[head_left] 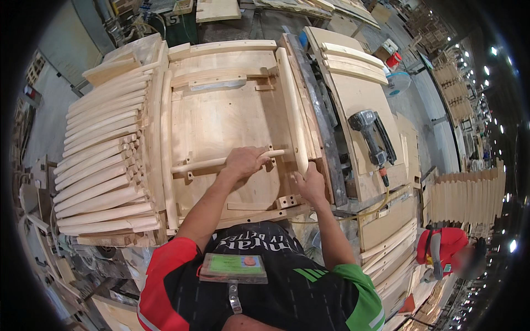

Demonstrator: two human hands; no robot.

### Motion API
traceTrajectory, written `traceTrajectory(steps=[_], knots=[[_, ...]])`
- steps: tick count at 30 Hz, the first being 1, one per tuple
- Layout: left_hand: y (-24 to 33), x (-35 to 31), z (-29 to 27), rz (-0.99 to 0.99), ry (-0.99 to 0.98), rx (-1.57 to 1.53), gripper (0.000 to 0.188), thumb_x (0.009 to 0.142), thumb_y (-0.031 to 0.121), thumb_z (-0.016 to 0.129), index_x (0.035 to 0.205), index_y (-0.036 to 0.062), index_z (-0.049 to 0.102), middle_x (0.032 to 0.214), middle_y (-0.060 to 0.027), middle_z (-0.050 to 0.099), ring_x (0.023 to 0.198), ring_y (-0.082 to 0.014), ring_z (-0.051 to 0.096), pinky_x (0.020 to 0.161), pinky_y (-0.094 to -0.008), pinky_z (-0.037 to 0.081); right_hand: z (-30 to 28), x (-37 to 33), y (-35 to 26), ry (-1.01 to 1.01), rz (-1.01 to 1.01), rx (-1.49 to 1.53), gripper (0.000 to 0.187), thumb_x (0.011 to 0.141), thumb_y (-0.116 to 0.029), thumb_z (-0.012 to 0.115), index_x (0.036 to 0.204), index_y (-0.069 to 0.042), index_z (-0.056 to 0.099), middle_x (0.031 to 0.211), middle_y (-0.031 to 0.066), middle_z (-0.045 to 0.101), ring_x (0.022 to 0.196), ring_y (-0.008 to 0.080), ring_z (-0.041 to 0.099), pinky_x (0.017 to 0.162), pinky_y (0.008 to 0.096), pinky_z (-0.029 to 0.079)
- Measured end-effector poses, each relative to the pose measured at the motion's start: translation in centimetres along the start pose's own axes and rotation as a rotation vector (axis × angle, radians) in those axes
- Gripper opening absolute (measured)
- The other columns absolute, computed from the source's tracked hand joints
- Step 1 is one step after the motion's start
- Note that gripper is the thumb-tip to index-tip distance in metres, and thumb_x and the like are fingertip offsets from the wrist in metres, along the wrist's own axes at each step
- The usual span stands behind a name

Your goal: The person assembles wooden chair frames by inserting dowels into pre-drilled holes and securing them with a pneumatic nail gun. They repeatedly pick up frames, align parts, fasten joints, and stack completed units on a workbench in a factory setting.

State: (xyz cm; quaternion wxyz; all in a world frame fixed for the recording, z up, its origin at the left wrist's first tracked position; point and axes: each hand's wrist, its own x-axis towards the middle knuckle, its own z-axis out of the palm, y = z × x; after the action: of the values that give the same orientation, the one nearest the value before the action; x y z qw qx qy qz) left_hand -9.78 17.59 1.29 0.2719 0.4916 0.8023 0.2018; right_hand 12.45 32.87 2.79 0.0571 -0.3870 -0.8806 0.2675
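Note:
A wooden jig board (229, 124) lies in front of me with small blocks fixed on it. Across its lower part runs a round wooden rung (201, 164); my left hand (247, 163) is closed around it near its right part. A long rounded wooden post (291, 105) leans slightly along the right side. Its near end is gripped by my right hand (311, 183), next to the rung's right tip. Whether rung and post touch I cannot tell. Another wooden post (167, 138) lies along the jig's left side, and a curved rail (207, 78) sits toward the far end.
Many rounded wooden sticks (102, 165) are piled at the left. On the right-hand bench (337, 71) rest a nail gun (372, 138) with its hose and several curved slats (353, 62). A blue fan (397, 84) stands beyond; a person in red (444, 251) is at the lower right.

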Motion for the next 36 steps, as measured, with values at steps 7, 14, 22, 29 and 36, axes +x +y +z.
traceTrajectory(steps=[7,14,22,29,36], knots=[[0.3,0.1,0.0,-0.008,0.055,-0.051,0.035,0.105,0.051,0.053,0.11,0.0248,0.077,0.1,-0.0039,0.078,0.099,-0.0287,0.073,0.087,-0.0431,0.055,0.6,-0.2,-1.0,-0.011,0.058,-0.039,0.038,0.092,-0.026,0.073,0.11,0.002,0.053,0.095,0.0334,0.071,0.094,0.0554,0.069,0.084,0.0607,0.055],[0.3,0.2,-0.4,-0.03,-0.005,-0.036,0.045,0.107,0.054,0.051,0.136,0.0253,0.071,0.111,-0.0089,0.078,0.108,-0.0314,0.072,0.091,-0.0459,0.056,0.6,0.6,-1.6,-0.098,0.087,-0.055,0.039,0.093,-0.024,0.073,0.11,0.004,0.052,0.095,0.0343,0.071,0.095,0.0542,0.07,0.085,0.0596,0.056],[-0.1,0.4,-0.1,-0.007,0.014,-0.013,0.046,0.107,0.053,0.051,0.136,0.0237,0.07,0.112,-0.0092,0.077,0.106,-0.032,0.073,0.089,-0.0466,0.057,2.0,0.9,-0.7,-0.071,0.05,-0.032,0.038,0.095,-0.023,0.075,0.11,0.004,0.052,0.093,0.0341,0.071,0.093,0.0554,0.07,0.082,0.0593,0.056],[0.3,0.1,0.1,-0.022,0.064,0.008,0.046,0.105,0.054,0.054,0.135,0.0236,0.071,0.108,-0.01,0.077,0.105,-0.0315,0.073,0.089,-0.0457,0.056,2.5,0.9,-0.4,-0.052,-0.01,-0.016,0.037,0.094,-0.02,0.076,0.108,0.003,0.051,0.088,0.0329,0.07,0.088,0.0549,0.07,0.077,0.0584,0.056],[0.0,0.6,-0.1,-0.071,0.041,-0.073,0.039,0.102,0.051,0.06,0.122,0.0217,0.077,0.105,-0.0077,0.078,0.102,-0.0311,0.073,0.088,-0.0461,0.056,2.7,1.0,-0.4,-0.033,-0.07,-0.029,0.033,0.093,-0.018,0.074,0.105,0.003,0.052,0.086,0.0323,0.069,0.084,0.0542,0.07,0.073,0.0596,0.056]])
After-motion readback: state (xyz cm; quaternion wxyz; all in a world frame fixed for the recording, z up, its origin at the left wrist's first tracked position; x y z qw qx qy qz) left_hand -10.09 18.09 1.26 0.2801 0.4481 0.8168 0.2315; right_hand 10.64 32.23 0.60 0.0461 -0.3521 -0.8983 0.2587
